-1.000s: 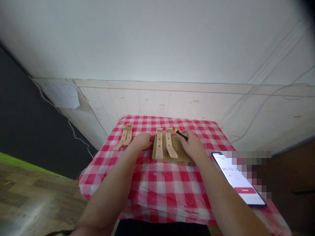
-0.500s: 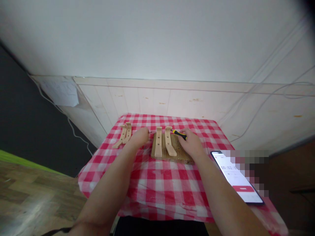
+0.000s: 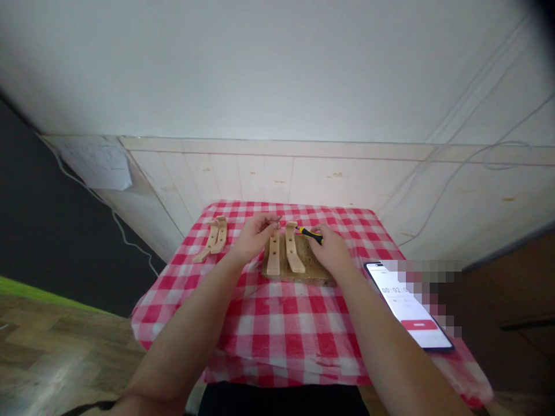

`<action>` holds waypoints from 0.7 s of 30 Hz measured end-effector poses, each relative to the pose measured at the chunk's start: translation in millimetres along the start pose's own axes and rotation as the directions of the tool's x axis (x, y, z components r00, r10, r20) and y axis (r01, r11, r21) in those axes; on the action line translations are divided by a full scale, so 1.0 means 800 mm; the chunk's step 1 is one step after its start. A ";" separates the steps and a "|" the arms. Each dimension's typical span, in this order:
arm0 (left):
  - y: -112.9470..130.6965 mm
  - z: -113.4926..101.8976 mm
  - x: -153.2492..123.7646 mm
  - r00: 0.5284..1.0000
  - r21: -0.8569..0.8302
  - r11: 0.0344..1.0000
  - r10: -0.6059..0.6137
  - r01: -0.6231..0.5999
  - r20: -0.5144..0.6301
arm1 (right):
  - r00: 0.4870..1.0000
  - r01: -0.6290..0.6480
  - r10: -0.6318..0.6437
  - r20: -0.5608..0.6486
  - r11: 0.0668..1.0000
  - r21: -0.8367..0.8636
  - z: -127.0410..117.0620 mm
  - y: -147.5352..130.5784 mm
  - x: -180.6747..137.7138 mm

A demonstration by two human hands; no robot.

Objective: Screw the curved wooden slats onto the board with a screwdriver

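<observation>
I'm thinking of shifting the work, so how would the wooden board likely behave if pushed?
The wooden board looks thick, so it is probably stiff. It lies flat, so it seems unlikely to roll or tip. The checked cloth beneath it wrinkles near the front edge, so it might drag or bunch.

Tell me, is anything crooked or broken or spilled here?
One wooden hook on the board, the one nearer the right hand, slants while its neighbour lies straighter, so it looks askew. Brownish marks also spot the white wall panels. I see no spill.
</observation>
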State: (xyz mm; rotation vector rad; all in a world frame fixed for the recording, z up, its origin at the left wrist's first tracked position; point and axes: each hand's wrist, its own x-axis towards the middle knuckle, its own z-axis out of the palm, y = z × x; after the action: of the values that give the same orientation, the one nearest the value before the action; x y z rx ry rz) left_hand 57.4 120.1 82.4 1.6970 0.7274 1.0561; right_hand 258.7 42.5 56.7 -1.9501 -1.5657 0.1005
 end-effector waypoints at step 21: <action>0.009 0.008 -0.007 0.987 -0.007 1.000 0.012 -0.011 0.160 | 1.000 -0.006 0.006 -0.001 1.000 0.016 -0.001 0.000 -0.002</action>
State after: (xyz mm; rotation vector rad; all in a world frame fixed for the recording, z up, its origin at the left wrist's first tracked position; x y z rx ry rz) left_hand 60.5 110.8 86.3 1.7598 0.6110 0.9172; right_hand 258.9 40.9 56.6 -1.9422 -1.5542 0.1140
